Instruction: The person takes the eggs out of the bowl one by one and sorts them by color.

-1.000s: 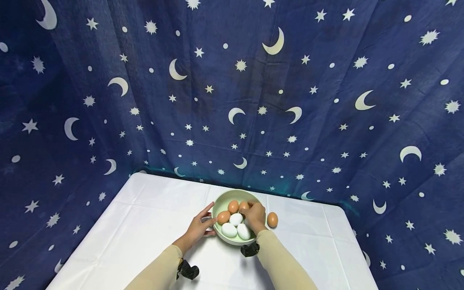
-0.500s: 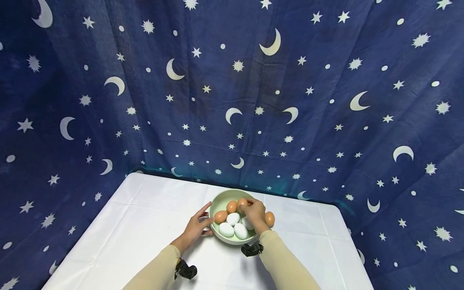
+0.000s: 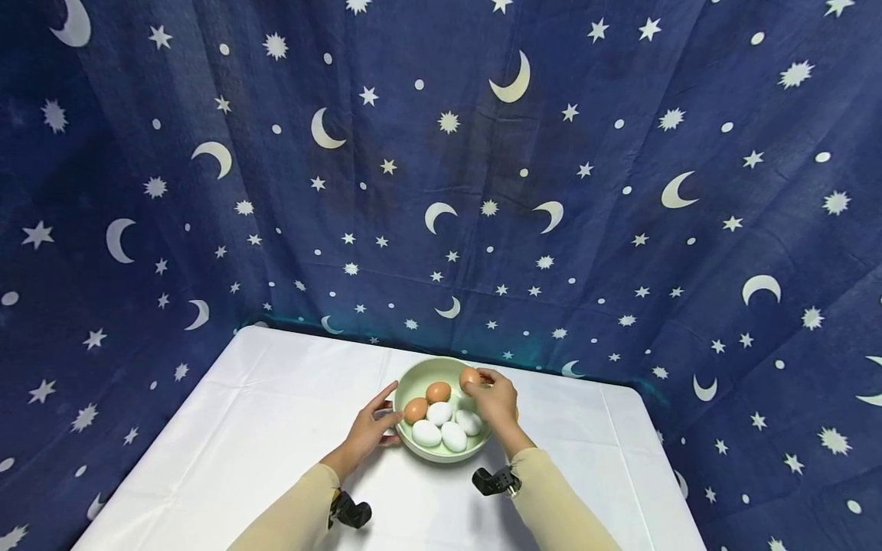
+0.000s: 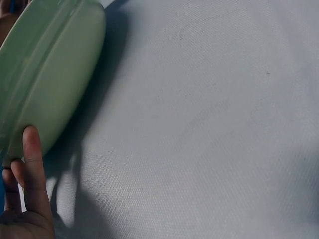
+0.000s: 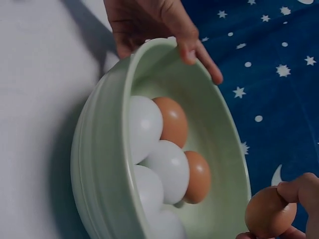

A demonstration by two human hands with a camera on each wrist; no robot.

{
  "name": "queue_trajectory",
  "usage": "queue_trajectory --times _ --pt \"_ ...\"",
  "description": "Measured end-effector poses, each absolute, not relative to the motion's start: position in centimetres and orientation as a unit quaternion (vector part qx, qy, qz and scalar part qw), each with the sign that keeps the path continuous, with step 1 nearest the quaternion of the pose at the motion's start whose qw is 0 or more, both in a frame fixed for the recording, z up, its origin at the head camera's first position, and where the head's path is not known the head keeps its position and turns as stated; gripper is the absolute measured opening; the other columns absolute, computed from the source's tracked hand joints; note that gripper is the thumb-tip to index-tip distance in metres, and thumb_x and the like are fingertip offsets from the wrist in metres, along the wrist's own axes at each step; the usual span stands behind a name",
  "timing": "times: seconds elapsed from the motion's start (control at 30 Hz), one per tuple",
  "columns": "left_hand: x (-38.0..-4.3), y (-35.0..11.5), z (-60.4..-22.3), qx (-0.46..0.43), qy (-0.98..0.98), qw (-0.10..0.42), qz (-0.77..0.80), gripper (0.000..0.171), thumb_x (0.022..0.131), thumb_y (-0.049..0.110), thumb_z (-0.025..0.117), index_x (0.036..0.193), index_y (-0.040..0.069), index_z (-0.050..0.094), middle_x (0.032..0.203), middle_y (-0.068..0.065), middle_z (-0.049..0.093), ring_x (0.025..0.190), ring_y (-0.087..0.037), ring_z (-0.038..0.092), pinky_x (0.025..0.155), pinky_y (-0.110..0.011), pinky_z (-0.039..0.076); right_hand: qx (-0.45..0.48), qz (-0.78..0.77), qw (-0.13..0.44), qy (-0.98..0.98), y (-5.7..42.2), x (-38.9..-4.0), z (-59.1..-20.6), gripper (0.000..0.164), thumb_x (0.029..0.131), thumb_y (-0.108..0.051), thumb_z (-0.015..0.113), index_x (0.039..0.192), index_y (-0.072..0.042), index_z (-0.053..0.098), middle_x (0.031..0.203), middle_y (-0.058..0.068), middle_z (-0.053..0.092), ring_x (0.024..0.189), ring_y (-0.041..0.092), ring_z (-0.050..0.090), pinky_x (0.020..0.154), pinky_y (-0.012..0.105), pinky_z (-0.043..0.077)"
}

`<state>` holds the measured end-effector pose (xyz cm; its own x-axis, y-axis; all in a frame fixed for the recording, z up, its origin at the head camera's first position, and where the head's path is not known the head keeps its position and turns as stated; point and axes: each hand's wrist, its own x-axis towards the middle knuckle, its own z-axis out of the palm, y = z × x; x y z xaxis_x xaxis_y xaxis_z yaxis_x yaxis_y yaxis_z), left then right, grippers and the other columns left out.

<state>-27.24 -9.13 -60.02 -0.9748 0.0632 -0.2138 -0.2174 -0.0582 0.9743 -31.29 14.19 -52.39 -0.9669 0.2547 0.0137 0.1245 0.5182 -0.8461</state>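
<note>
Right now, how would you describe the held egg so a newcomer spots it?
On the white table sits a green bowl. Near its far rim, toward the right, is a brown egg, the only one pinched by the right hand.

Free tabletop (image 3: 413, 501) before the bowl (image 3: 442, 458), left hand (image 3: 370, 423) blocking its left rim, white eggs (image 3: 453, 437) crowding near side, curtain (image 3: 441, 164) behind

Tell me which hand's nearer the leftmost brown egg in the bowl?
Left. The left hand holds the bowl beside that egg; the right hand, farther right, pinches another egg.

The bowl (image 5: 102, 149) is pale green (eggs (image 3: 439, 414) white or brown).
</note>
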Motion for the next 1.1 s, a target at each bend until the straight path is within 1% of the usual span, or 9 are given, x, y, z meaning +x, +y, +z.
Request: queue_trajectory --times 0.13,0.2,0.3,0.4,0.6,0.73,0.87,0.93,1.1 --pt "-26.7 -9.2 -58.7 -0.050 0.674 0.099 0.731 0.065 0.093 0.009 0.063 0.153 0.019 0.038 0.130 -0.024 0.041 0.096 -0.026 0.060 0.077 -0.052 0.063 -0.107 0.474 0.084 -0.870 15.1 -30.9 -51.9 0.041 0.077 -0.021 0.079 0.114 -0.006 0.072 0.103 0.013 0.068 0.095 0.026 0.061 0.073 0.029 0.053" --pt "-26.6 -9.2 -58.6 -0.052 0.673 0.098 0.731 0.065 0.093 0.008 0.063 0.152 0.019 0.039 0.129 -0.024 0.042 0.096 -0.026 0.060 0.077 -0.052 0.063 -0.108 0.471 0.092 -0.871 15.5 -30.8 -51.6 0.041 0.078 -0.021 0.079 0.115 -0.006 0.071 0.104 0.014 0.068 0.095 0.028 0.061 0.073 0.030 0.053" --pt "-26.9 -9.2 -59.4 -0.057 0.676 0.093 0.729 0.065 0.093 0.009 0.063 0.152 0.021 0.039 0.129 -0.023 0.042 0.094 -0.025 0.061 0.077 -0.052 0.063 -0.112 0.470 0.106 -0.869 16.2 -30.7 -51.3 0.042 0.078 -0.022 0.078 0.116 -0.005 0.070 0.106 0.016 0.068 0.097 0.030 0.062 0.074 0.034 0.053" --pt "-27.3 -9.2 -60.3 -0.056 0.682 0.087 0.724 0.065 0.093 0.009 0.063 0.152 0.021 0.039 0.130 -0.024 0.042 0.093 -0.025 0.062 0.076 -0.051 0.063 -0.130 0.485 0.113 -0.857 17.0 -30.6 -51.3 0.044 0.079 -0.022 0.077 0.119 -0.004 0.069 0.109 0.017 0.068 0.100 0.031 0.062 0.077 0.036 0.052" --pt "-27.6 -9.0 -60.5 -0.058 0.682 0.092 0.723 0.066 0.093 0.009 0.064 0.153 0.022 0.038 0.131 -0.023 0.041 0.094 -0.024 0.061 0.077 -0.052 0.063 -0.178 0.511 0.131 -0.830 19.4 -30.2 -52.3 0.044 0.080 -0.020 0.073 0.119 -0.002 0.068 0.109 0.018 0.067 0.100 0.029 0.059 0.074 0.027 0.048" --pt "-27.1 -9.1 -59.2 -0.058 0.674 0.094 0.731 0.066 0.092 0.008 0.064 0.152 0.021 0.040 0.130 -0.023 0.041 0.094 -0.025 0.061 0.079 -0.053 0.062 -0.198 0.509 0.146 -0.825 21.1 -30.3 -53.1 0.043 0.080 -0.019 0.072 0.118 -0.001 0.068 0.107 0.019 0.066 0.096 0.027 0.057 0.072 0.025 0.044" --pt "-26.6 -9.2 -58.3 -0.048 0.672 0.091 0.733 0.066 0.092 0.007 0.064 0.152 0.018 0.040 0.128 -0.025 0.041 0.093 -0.025 0.061 0.075 -0.051 0.063 -0.217 0.500 0.161 -0.823 22.7 -30.3 -54.1 0.044 0.081 -0.020 0.072 0.119 0.000 0.068 0.108 0.020 0.065 0.097 0.027 0.056 0.072 0.025 0.043" --pt "-26.9 -9.2 -58.9 -0.049 0.673 0.088 0.733 0.066 0.092 0.007 0.065 0.152 0.018 0.040 0.128 -0.024 0.041 0.092 -0.025 0.062 0.073 -0.050 0.064 -0.223 0.496 0.161 -0.824 23.5 -30.3 -54.8 0.044 0.082 -0.020 0.073 0.121 0.000 0.067 0.110 0.021 0.065 0.099 0.029 0.056 0.074 0.027 0.044" --pt "-27.7 -9.1 -60.8 -0.058 0.677 0.084 0.729 0.066 0.091 0.010 0.067 0.151 0.025 0.042 0.128 -0.019 0.042 0.088 -0.023 0.062 0.070 -0.045 0.065 -0.228 0.490 0.150 -0.827 24.6 -29.8 -56.5 0.048 0.084 -0.022 0.074 0.124 0.002 0.064 0.113 0.024 0.063 0.102 0.033 0.055 0.079 0.034 0.045"
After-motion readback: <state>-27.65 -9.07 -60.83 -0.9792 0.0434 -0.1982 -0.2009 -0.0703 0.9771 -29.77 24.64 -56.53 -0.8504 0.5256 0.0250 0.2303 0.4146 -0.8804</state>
